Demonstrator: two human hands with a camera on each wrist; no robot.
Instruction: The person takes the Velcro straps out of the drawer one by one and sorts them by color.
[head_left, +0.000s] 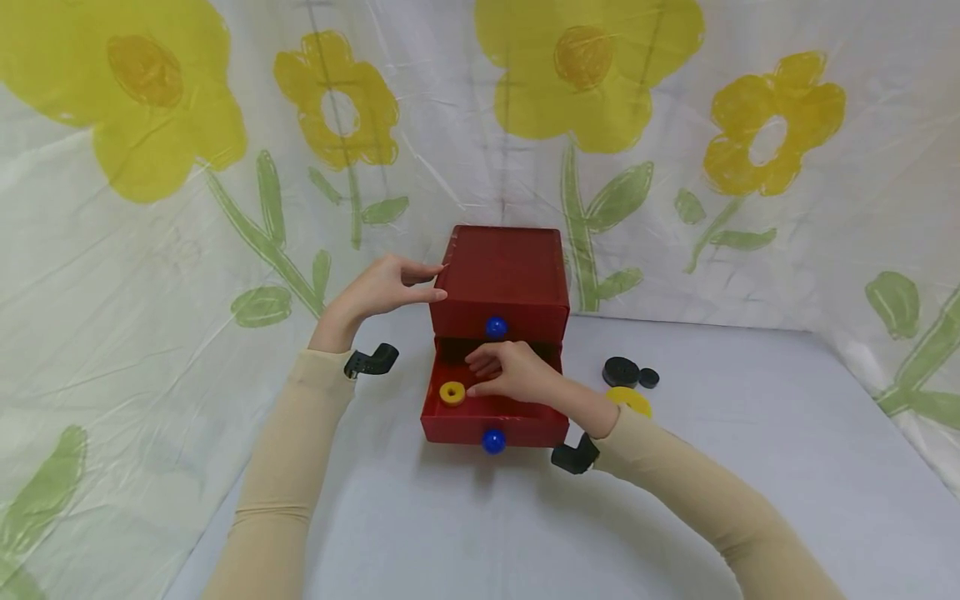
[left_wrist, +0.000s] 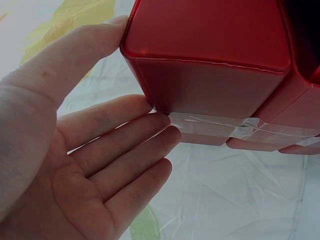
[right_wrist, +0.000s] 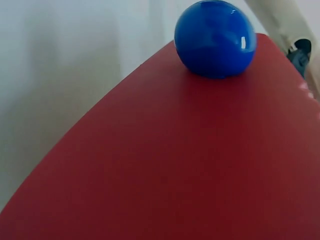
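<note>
A red two-drawer box [head_left: 506, 267] stands against the cloth backdrop, its lower drawer [head_left: 450, 429] pulled out. At its upper left side, my left hand [head_left: 382, 287] touches the edge with thumb and fingertips, the fingers fairly straight in the left wrist view. Over the pulled-out drawer hangs my right hand [head_left: 517, 372], fingers loosely bent and thumb apart, with nothing visible between them. Just left of that thumb, a yellow ring [head_left: 452, 393] lies inside the drawer. The right wrist view shows the drawer's red front [right_wrist: 165, 150] and blue knob [right_wrist: 215, 40], but no fingers.
To the right of the box lie a large black disc [head_left: 621, 372], a small black disc [head_left: 649, 378] and a yellow disc [head_left: 628, 398] partly hidden by the right forearm. The upper drawer has a blue knob [head_left: 496, 327]. A flowered cloth [head_left: 450, 125] hangs behind the white table [head_left: 750, 458].
</note>
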